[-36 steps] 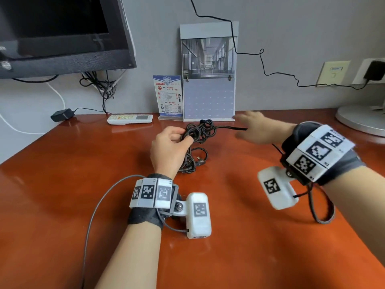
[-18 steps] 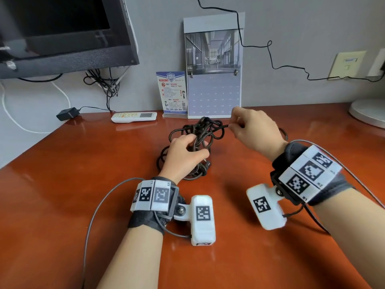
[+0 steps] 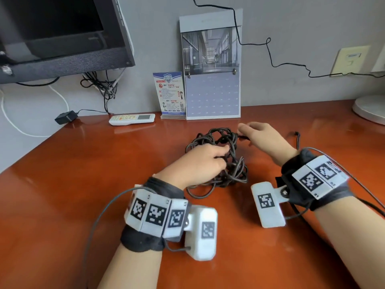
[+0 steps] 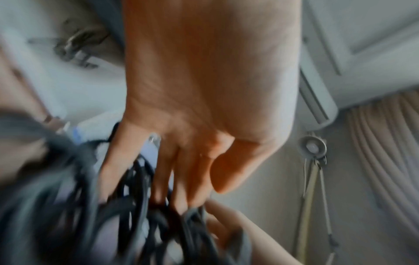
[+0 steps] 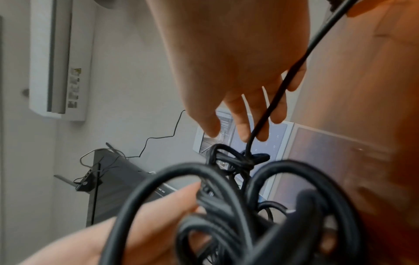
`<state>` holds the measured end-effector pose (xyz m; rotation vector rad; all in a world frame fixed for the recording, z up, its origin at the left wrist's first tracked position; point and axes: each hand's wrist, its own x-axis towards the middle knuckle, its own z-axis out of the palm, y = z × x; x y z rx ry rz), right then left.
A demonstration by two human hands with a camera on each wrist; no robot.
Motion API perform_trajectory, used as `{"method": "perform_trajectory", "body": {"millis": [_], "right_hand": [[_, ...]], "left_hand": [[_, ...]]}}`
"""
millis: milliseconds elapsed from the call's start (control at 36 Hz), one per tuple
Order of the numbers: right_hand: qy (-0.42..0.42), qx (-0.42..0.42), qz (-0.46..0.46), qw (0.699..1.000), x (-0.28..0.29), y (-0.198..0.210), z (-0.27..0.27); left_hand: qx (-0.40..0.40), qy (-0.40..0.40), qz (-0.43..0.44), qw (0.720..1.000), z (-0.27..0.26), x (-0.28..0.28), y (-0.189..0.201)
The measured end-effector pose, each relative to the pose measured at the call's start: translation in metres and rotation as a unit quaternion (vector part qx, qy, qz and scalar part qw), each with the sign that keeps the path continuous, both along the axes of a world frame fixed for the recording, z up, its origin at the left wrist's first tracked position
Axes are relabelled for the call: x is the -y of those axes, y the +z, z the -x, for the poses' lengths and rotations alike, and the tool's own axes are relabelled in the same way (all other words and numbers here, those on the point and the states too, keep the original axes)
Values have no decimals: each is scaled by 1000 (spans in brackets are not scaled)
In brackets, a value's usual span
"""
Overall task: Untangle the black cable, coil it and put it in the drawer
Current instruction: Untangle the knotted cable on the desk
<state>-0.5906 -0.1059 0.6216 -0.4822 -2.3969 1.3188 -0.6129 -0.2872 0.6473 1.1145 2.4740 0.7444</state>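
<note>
The black cable (image 3: 218,157) lies in a tangled heap on the table (image 3: 83,184), about midway between its left and right edges and toward the far edge, where a calendar (image 3: 211,65) and a small leaflet stand (image 3: 169,94) lean on the wall. My left hand (image 3: 200,165) rests on the near left side of the heap, fingers reaching into the loops; in the left wrist view my fingers (image 4: 181,179) run fairly straight down among the strands, though that picture is blurred and I cannot tell whether any fingertip hooks a strand. My right hand (image 3: 264,140) hovers at the far right side of the heap. In the right wrist view its fingers (image 5: 244,114) are spread and relaxed, and one strand of the cable (image 5: 272,107) runs along the palm and past the fingertips into a knot; I cannot tell whether the fingers press that strand or it merely passes under them. Large loops of the cable fill the lower part of that view, with my left hand's fingertip (image 5: 181,195) touching them. A white remote control (image 3: 132,119) lies near the table's far edge to the left of the leaflet stand, and a black adapter (image 3: 66,117) sits at the far left corner.
</note>
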Motion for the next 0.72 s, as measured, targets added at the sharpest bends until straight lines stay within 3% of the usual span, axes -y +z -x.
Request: {"method": "perform_trajectory", "body": {"millis": [167,222,444,583,722], "right_hand": [[-3,34,-39,999,1,0,2],[3,38,-55,998,0,-1,3],[43,-13,-87,995,-3,8,2],[54,-41,-123,990,-1,11,2],[69,-66,-126,987,0,15,1]], "left_hand": [[-103,98,-50,989,33,5,23],[-102,114,-54,987,46,3,22],[-91,73,-25,993,63,-11,11],[-78,48,46,995,62,-18,7],[-142,57,52,987,60,-18,11]]}}
